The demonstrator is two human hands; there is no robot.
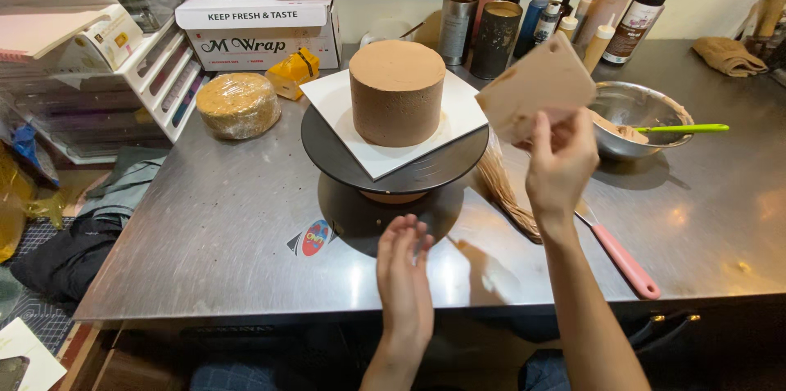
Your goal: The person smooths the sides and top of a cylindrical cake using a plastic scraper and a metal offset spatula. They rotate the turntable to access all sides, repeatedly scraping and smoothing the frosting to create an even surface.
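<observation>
Pinched in right hand [559, 163] fingertips: flat, stiff scraper [539, 88], frosting-smeared, broad face tilted, long axis slanting up-right. Left of grip, smooth chocolate cake [396, 90] on turntable [393, 163]. Lower left, left hand [404, 276] flat, empty, fingers together.

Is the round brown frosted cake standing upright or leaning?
Upright: the round brown frosted cake has straight vertical sides and a level flat top, centred on the white square board atop the dark turntable.
</observation>
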